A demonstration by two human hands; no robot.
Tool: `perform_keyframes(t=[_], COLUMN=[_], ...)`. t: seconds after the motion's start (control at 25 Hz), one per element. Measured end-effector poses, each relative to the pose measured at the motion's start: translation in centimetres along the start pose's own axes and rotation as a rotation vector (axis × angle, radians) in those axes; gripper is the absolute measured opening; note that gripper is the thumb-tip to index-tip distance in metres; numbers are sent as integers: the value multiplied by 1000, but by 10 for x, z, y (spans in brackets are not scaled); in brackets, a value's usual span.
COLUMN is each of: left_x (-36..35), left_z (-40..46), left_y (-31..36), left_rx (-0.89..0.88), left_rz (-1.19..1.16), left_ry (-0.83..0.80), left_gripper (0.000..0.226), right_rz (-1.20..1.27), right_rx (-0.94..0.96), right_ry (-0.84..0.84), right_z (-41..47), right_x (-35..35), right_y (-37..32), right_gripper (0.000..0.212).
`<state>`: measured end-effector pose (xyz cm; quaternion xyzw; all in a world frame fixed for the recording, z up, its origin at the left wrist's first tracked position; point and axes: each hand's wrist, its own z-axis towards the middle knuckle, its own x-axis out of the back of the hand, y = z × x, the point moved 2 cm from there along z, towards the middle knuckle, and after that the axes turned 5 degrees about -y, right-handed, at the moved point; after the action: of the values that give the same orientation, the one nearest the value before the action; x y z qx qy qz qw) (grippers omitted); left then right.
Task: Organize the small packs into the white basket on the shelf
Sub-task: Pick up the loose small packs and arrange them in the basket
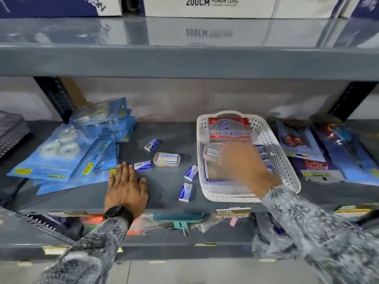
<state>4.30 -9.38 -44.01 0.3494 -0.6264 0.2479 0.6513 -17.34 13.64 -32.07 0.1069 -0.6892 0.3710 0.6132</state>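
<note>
The white perforated basket (285, 160) stands on the grey shelf, right of centre. It holds a red and silver box (229, 128) at its back and several small blue-and-white packs along its right side. My right hand (244, 162) is inside the basket, blurred, its fingers closed on a small clear pack (213, 151). Several small blue-and-white packs lie loose on the shelf (151, 144) (143, 166) (191, 172) (185, 192), around a clear plastic case (167, 159). My left hand (126, 187) lies flat on the shelf, fingers spread, just left of one pack.
A pile of blue tape blister packs (67, 158) fills the shelf's left side. Carded scissors (297, 142) lie right of the basket. An upper shelf (184, 62) with white boxes overhangs. A lower shelf holds mixed goods.
</note>
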Motion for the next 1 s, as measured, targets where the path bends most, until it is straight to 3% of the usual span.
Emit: perform_keyframes(t=[0.12, 0.32, 0.52, 0.64, 0.76, 0.88, 1.0], left_x=[1, -1, 0, 1, 3, 4, 3], left_z=[-1, 0, -1, -2, -2, -3, -3], left_y=[0, 1, 0, 2, 2, 1, 1], left_rx=[-4, -8, -8, -10, -4, -8, -10], left_rz=[18, 24, 29, 33, 32, 21, 3], left_ry=[-1, -5, 1, -3, -8, -9, 3], left_gripper=[71, 71, 72, 72, 73, 74, 74], right_rz=[-76, -147, -248, -220, -100, -96, -232], right_rx=[-44, -18, 3, 49, 275, 413, 363], right_ry=[-149, -145, -175, -49, 127, -19, -204], right_z=[14, 28, 25, 26, 29, 38, 49], right_x=[-13, -23, -28, -22, -23, -48, -81], right_y=[12, 15, 13, -6, -58, -107, -126], right_gripper=[31, 40, 25, 20, 22, 30, 35])
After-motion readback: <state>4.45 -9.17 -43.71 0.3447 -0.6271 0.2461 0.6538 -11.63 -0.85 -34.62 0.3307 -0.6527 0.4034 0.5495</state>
